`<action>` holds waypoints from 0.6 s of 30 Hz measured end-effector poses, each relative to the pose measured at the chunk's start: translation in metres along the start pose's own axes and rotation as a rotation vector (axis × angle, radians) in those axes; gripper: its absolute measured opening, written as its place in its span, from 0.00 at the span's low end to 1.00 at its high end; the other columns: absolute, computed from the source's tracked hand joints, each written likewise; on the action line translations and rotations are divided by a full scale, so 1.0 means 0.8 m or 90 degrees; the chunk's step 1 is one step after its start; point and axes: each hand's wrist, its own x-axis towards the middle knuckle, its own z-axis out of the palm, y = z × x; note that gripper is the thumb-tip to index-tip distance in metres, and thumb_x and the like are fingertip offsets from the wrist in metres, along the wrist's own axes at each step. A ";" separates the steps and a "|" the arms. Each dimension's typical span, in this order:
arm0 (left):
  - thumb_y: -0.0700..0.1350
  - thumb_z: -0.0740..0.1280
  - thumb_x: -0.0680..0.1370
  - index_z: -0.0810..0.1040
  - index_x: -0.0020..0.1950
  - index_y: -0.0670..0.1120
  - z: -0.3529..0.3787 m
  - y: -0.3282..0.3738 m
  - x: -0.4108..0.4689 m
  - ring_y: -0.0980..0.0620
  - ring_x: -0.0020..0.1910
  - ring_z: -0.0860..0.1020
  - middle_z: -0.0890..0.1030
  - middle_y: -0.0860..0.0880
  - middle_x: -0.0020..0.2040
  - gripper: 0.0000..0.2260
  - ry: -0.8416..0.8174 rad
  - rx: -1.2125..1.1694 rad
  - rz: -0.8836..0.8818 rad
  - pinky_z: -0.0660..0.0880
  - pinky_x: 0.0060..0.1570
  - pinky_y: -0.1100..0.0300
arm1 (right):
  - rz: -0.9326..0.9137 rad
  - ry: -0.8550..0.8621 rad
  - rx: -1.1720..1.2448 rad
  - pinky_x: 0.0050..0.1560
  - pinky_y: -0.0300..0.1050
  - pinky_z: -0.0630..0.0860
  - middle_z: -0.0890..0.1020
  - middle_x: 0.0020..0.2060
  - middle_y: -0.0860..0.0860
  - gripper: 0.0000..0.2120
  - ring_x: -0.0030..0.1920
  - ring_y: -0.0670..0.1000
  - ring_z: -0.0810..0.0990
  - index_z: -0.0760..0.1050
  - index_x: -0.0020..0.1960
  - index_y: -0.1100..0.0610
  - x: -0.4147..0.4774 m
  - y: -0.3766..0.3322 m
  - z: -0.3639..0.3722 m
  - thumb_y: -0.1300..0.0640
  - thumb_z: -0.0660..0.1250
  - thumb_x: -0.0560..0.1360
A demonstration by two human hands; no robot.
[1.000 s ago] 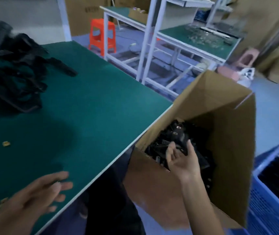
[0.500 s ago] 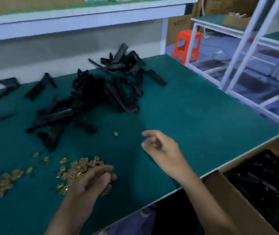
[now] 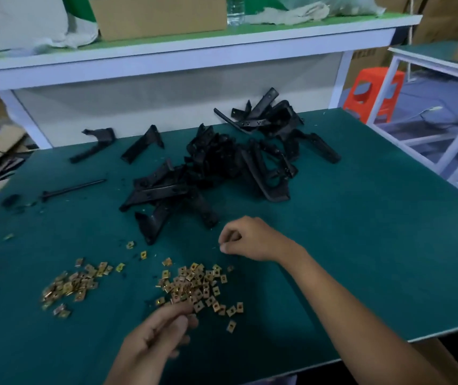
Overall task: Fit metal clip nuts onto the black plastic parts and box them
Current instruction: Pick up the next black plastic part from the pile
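Note:
A heap of black plastic parts (image 3: pixel 216 168) lies in the middle of the green table (image 3: pixel 361 245). In front of it sits a pile of gold metal clip nuts (image 3: pixel 197 284), with a second pile (image 3: pixel 69 284) to the left. My left hand (image 3: pixel 161 332) is at the near edge of the main pile, thumb and fingertips pinched together on a clip nut. My right hand (image 3: pixel 250 240) hovers just in front of the black heap, fingers loosely curled, with nothing in them. A strip of the cardboard box (image 3: pixel 439 357) shows below the table's right front edge.
Two single black parts (image 3: pixel 94 145) (image 3: pixel 144 143) and a thin black rod (image 3: pixel 75 187) lie at the back left. A shelf above the table holds a carton (image 3: pixel 161 15) and a bottle (image 3: pixel 235 9). An orange stool (image 3: pixel 372 90) and white frames stand to the right.
My view has swung left from the box to the table. My right hand came out of the box and over to the black heap. My left hand reached the clip nuts and closed its fingertips.

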 end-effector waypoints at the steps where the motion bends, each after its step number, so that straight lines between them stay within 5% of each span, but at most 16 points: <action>1: 0.47 0.64 0.82 0.85 0.51 0.60 0.002 -0.001 0.002 0.58 0.47 0.83 0.86 0.57 0.53 0.11 0.000 -0.006 -0.005 0.75 0.51 0.55 | -0.003 0.051 0.001 0.52 0.47 0.81 0.84 0.45 0.43 0.06 0.47 0.42 0.81 0.82 0.51 0.52 0.011 -0.006 0.001 0.49 0.71 0.78; 5: 0.45 0.67 0.80 0.85 0.53 0.52 0.012 0.000 0.004 0.54 0.51 0.84 0.87 0.52 0.51 0.08 -0.022 -0.044 -0.020 0.75 0.53 0.58 | 0.078 0.172 -0.167 0.61 0.55 0.75 0.74 0.62 0.54 0.28 0.63 0.57 0.73 0.74 0.66 0.57 0.063 -0.030 0.010 0.37 0.66 0.78; 7: 0.44 0.66 0.81 0.86 0.51 0.53 0.012 0.001 0.002 0.54 0.52 0.84 0.87 0.52 0.51 0.09 -0.018 -0.046 -0.001 0.75 0.56 0.56 | 0.100 0.160 -0.204 0.52 0.53 0.75 0.74 0.56 0.54 0.22 0.58 0.58 0.73 0.74 0.59 0.57 0.081 -0.030 0.021 0.39 0.68 0.77; 10: 0.45 0.65 0.81 0.86 0.50 0.59 0.002 0.002 -0.001 0.57 0.48 0.84 0.86 0.54 0.51 0.12 0.004 -0.029 0.023 0.75 0.53 0.57 | 0.101 0.190 0.002 0.38 0.52 0.74 0.77 0.43 0.52 0.09 0.43 0.54 0.78 0.67 0.48 0.51 0.082 -0.025 0.017 0.50 0.66 0.79; 14: 0.46 0.64 0.82 0.84 0.55 0.58 -0.011 -0.001 -0.002 0.60 0.48 0.83 0.86 0.58 0.52 0.10 0.024 -0.015 0.030 0.75 0.49 0.59 | 0.011 0.276 0.088 0.44 0.62 0.81 0.82 0.44 0.51 0.05 0.42 0.54 0.83 0.66 0.58 0.50 0.036 -0.022 -0.023 0.56 0.60 0.84; 18: 0.48 0.64 0.82 0.84 0.56 0.54 -0.009 0.008 0.007 0.57 0.47 0.83 0.86 0.55 0.50 0.09 0.053 -0.033 0.085 0.75 0.46 0.59 | -0.057 0.292 0.103 0.47 0.59 0.82 0.82 0.42 0.45 0.10 0.45 0.51 0.83 0.69 0.52 0.42 -0.057 -0.027 -0.058 0.58 0.61 0.83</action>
